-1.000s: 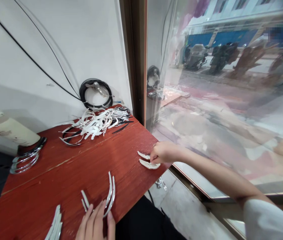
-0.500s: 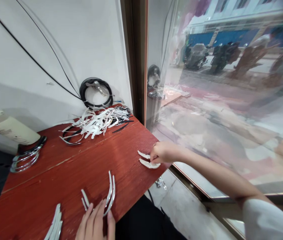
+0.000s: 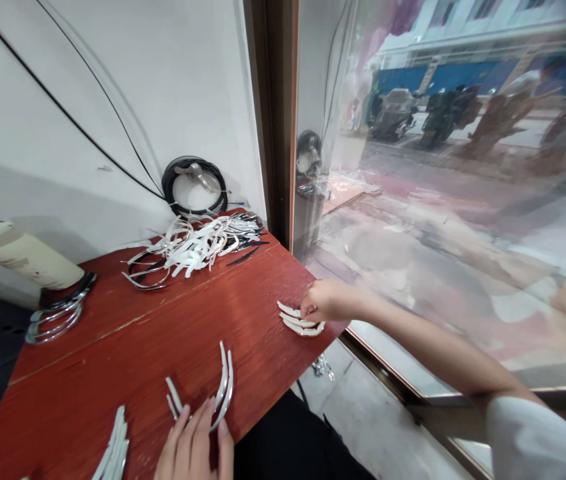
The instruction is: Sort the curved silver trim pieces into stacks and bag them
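My right hand (image 3: 323,301) is at the right edge of the red tabletop, fingers pinched together over a small group of curved white strips (image 3: 297,321). One of these strips appears to be between the fingertips, which partly hide it. Low in the view, my left hand (image 3: 193,445) lies on the table with its fingers stretched out. Two long curved white-and-silver strips (image 3: 229,387) touch or nearly touch its thumb and index finger. A shorter pair of strips (image 3: 175,395) pokes out beyond its other fingertips. To its left rests a bundle of similar strips (image 3: 115,443).
A tangled heap of white, silver and black strips (image 3: 197,245) covers the table's back corner, before a coil of black cable (image 3: 193,185) against the wall. Silver curved pieces (image 3: 55,323) lie at the left by a cream cylinder (image 3: 37,260). Glass (image 3: 413,220) borders the right side.
Under my right hand, a strip has come down into the gap between the two curved strips there. My left hand stays in place; the view shifts slightly.
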A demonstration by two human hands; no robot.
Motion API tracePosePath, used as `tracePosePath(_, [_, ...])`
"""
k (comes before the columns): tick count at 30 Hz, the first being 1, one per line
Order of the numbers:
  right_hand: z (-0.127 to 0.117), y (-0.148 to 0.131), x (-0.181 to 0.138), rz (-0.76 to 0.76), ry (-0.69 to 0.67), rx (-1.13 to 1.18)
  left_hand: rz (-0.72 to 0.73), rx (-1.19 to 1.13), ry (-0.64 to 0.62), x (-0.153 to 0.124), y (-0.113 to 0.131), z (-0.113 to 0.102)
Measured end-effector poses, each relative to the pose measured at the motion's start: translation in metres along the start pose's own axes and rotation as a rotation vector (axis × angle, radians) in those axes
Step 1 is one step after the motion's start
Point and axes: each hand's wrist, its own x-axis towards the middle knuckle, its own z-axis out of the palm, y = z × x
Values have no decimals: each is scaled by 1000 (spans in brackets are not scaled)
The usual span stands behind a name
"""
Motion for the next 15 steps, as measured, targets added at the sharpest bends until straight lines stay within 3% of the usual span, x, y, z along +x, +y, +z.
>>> tracePosePath(4, [-13, 2, 7, -18, 147, 111, -12, 4, -24, 1, 2, -2])
tracePosePath(7, [-21, -1, 30, -88, 271, 144, -19, 19, -32, 0, 2, -3])
tracePosePath(11, [-21, -7, 89, -153, 362, 106, 30, 42, -27, -4, -3, -2])
tracePosePath(15, [-18, -6, 161, 50, 374, -55, 63, 74, -22, -9, -8, 2])
